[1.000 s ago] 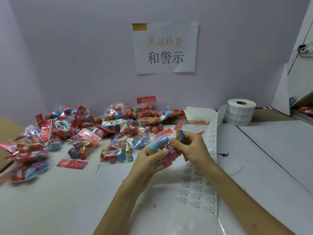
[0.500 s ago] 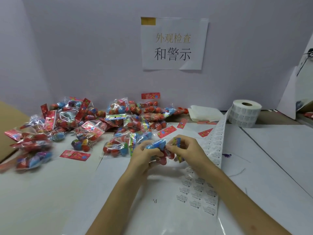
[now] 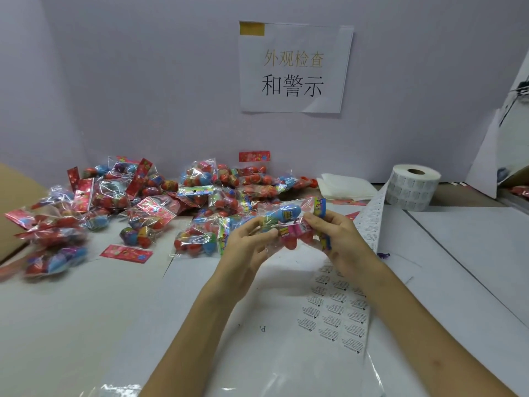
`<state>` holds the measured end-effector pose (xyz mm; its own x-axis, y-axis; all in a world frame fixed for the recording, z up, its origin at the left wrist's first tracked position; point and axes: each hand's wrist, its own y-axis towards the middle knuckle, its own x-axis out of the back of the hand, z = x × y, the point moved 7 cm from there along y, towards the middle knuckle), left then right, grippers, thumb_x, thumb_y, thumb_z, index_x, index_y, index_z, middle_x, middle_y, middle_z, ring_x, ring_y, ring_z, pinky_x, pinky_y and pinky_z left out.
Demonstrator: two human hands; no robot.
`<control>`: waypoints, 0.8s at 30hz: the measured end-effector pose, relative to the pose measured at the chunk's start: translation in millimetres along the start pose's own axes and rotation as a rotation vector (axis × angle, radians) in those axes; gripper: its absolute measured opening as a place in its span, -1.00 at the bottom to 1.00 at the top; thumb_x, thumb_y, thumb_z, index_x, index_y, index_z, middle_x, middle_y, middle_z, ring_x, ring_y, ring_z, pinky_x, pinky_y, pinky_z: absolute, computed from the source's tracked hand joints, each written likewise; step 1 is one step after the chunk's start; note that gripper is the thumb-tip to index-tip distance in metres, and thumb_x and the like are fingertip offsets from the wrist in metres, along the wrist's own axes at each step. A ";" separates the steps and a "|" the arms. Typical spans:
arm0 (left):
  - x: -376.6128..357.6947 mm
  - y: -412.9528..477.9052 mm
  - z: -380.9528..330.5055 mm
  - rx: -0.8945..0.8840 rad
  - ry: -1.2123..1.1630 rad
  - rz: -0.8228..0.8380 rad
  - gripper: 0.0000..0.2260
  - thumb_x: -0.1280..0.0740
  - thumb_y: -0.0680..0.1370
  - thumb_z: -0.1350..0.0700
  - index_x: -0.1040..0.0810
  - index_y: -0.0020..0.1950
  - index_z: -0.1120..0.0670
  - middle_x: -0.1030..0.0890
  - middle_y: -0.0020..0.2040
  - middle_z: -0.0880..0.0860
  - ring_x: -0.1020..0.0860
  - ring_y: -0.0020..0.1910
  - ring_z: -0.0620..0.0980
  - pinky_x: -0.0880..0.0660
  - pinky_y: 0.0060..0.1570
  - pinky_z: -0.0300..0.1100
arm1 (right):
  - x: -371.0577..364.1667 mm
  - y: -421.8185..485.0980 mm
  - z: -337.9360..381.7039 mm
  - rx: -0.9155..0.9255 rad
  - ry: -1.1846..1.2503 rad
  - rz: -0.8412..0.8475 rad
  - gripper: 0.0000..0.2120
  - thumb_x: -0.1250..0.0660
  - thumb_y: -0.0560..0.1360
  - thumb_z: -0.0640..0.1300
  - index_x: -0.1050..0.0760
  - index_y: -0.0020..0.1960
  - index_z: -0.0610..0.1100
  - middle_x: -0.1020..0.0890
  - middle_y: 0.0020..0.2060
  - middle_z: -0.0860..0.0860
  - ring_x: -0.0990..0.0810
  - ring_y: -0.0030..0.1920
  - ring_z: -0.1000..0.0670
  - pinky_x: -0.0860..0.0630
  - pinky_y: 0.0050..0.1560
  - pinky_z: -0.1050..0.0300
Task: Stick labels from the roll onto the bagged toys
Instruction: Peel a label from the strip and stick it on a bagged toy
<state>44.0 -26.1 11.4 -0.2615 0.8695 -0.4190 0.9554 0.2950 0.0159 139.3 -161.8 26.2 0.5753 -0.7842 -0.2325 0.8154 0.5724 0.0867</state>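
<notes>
One big white table [image 3: 71, 325] holds everything. Many bagged toys [image 3: 160, 202] lie in a heap at the back left. The bags all look alike, so a finished one dropped there could get mixed up with the ones that have no label.

The long label strip [image 3: 337, 310] runs from the roll [image 3: 412, 187] at the back right down to the near edge, right under the right arm. That arm could rub the strip and crease some labels, or drag it and tip the roll.

One bag [image 3: 286, 222] is up in the air between both hands, over the middle of the table, just in front of the heap. The left hand [image 3: 246, 247] pinches its left end, and the right hand [image 3: 335, 236] grips its right end near the bright card top. The plastic is crinkly and the toys inside are round, so a label pressed there could wrinkle or go on crooked. I cannot tell if a label is on this bag yet. A little label could also stick to a finger instead.
</notes>
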 end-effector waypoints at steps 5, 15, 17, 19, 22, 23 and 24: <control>1.9 1.0 0.6 0.026 -0.072 -0.013 -0.63 -0.33 0.59 0.33 -0.49 0.39 0.17 -0.70 0.16 0.21 -0.68 0.14 0.16 -0.64 0.13 -0.09 | 6.6 0.2 5.5 0.026 0.004 -0.021 -0.82 -0.48 0.38 -0.02 -0.71 -0.08 -0.08 -0.72 -0.12 -0.06 -0.68 -0.13 0.03 -0.67 -0.03 0.12; 14.5 2.2 4.3 0.004 -0.029 -0.196 -0.52 -0.39 0.53 0.40 -0.45 0.43 0.18 -0.59 0.30 0.28 -0.68 0.15 0.19 -0.62 0.12 -0.06 | -4.6 -1.2 -4.3 0.039 -0.138 0.024 -0.75 -0.43 0.45 0.07 -0.66 -0.01 -0.10 -0.70 -0.18 -0.03 -0.65 -0.20 0.04 -0.61 -0.18 0.12; 14.8 2.0 4.4 0.003 -0.033 -0.204 -0.53 -0.38 0.53 0.40 -0.46 0.43 0.18 -0.63 0.25 0.27 -0.69 0.12 0.20 -0.65 0.07 -0.08 | -3.9 -1.5 -5.1 0.038 -0.157 0.000 -0.70 -0.43 0.45 0.08 -0.65 0.01 -0.14 -0.70 -0.20 -0.03 -0.65 -0.21 0.06 -0.60 -0.24 0.18; 12.1 2.2 4.9 0.022 -0.055 -0.178 -0.58 -0.34 0.55 0.40 -0.48 0.40 0.17 -0.68 0.17 0.25 -0.70 0.09 0.22 -0.67 0.04 -0.07 | -1.1 -1.5 -4.5 0.056 -0.164 -0.041 -0.67 -0.43 0.43 0.10 -0.66 0.03 -0.12 -0.71 -0.20 -0.02 -0.67 -0.22 0.07 -0.59 -0.25 0.22; 4.5 1.7 4.5 0.034 -0.070 -0.090 -0.73 -0.34 0.59 0.29 -0.58 0.27 0.15 -0.73 0.09 0.18 -0.71 0.07 0.19 -0.65 0.11 -0.04 | 2.6 -1.4 -2.3 0.078 -0.141 -0.078 -0.69 -0.44 0.40 0.10 -0.67 -0.01 -0.10 -0.73 -0.21 -0.02 -0.68 -0.23 0.08 -0.58 -0.24 0.26; 3.0 1.4 4.4 0.031 -0.061 -0.072 -0.76 -0.35 0.60 0.24 -0.60 0.26 0.15 -0.72 0.09 0.18 -0.70 0.07 0.18 -0.65 0.14 -0.03 | 3.7 -1.3 -1.6 0.089 -0.143 -0.084 -0.70 -0.44 0.40 0.09 -0.67 -0.01 -0.10 -0.73 -0.21 -0.03 -0.69 -0.22 0.06 -0.58 -0.23 0.26; 2.1 1.3 4.4 0.030 -0.051 -0.062 -0.75 -0.37 0.60 0.20 -0.60 0.27 0.18 -0.72 0.10 0.20 -0.70 0.09 0.19 -0.64 0.16 -0.02 | 4.5 -1.1 -0.7 0.102 -0.151 -0.093 -0.70 -0.44 0.39 0.09 -0.67 -0.01 -0.11 -0.74 -0.20 -0.05 -0.70 -0.21 0.03 -0.59 -0.22 0.25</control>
<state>45.4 -25.6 6.6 -0.3136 0.8287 -0.4636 0.9415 0.3350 -0.0381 140.9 -165.8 24.4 0.4939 -0.8641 -0.0965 0.8635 0.4744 0.1714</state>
